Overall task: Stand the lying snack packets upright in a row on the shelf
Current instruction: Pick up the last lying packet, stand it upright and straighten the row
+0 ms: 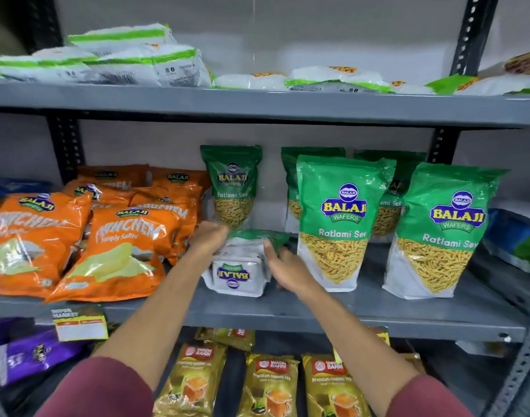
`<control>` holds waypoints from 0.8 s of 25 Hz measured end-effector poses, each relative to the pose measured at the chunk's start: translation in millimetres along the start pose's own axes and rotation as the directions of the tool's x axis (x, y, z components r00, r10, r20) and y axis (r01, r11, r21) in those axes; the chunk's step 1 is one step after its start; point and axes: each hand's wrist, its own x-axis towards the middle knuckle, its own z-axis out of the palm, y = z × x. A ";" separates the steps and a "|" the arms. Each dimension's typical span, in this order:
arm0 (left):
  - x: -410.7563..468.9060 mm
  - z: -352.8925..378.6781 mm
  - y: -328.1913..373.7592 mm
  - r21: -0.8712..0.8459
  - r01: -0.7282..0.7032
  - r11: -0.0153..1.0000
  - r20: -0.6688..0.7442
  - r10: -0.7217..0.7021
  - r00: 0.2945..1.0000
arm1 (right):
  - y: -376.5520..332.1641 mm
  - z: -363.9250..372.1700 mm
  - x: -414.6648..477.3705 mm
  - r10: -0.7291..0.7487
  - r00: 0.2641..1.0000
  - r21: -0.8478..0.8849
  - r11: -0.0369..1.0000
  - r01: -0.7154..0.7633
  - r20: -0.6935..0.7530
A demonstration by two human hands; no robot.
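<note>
A green and white Ratlami Sev packet (239, 266) lies flat on the grey middle shelf (287, 308), its white back up and its logo upside down. My left hand (208, 236) grips its far left corner. My right hand (283, 266) holds its right edge, thumb on top. Behind it one green packet (231, 188) stands upright against the back wall. To the right, two green packets (337, 221) (444, 233) stand upright in front, with two more (390, 191) partly hidden behind them.
Orange Panchem chip bags (122, 242) lean in a pile on the left of the same shelf. White and green bags (143, 61) lie on the shelf above. Tea packets (269, 386) stand below. A blue packet (513, 239) sits at far right beside the black upright post (441, 149).
</note>
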 end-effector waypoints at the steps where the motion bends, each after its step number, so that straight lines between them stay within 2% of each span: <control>1: 1.7 -0.3 -9.0 -0.060 0.102 0.993 0.071 -0.098 0.993 | -0.6 6.0 5.9 0.095 0.994 0.036 0.995 -0.097 0.060; 3: 8.0 2.6 -23.0 -0.143 0.185 0.972 0.149 -0.163 0.975 | -3.6 14.1 19.6 0.201 0.974 0.173 0.961 -0.216 0.103; 6: 12.6 5.3 -30.9 -0.220 0.185 0.958 0.164 -0.151 0.975 | 1.8 21.0 36.6 0.250 0.966 0.377 0.890 -0.256 0.065; 9: 16.5 2.9 -36.4 -0.318 0.142 0.937 0.185 -0.086 0.979 | 7.9 27.2 38.7 0.212 0.977 0.506 0.846 -0.170 -0.025; 12: 17.5 1.1 -34.2 -0.400 0.002 0.917 0.144 0.060 0.988 | 5.7 33.0 41.8 0.112 0.985 0.574 0.818 -0.017 -0.131; 16: 30.1 0.3 -33.4 -0.455 -0.181 0.872 0.051 0.229 0.972 | -0.2 35.7 54.6 -0.014 0.949 0.481 0.859 0.173 -0.316; 20: 42.0 9.6 -38.3 -0.423 -0.298 0.856 -0.048 0.307 0.950 | -3.0 37.6 72.4 -0.114 0.926 0.345 0.906 0.246 -0.360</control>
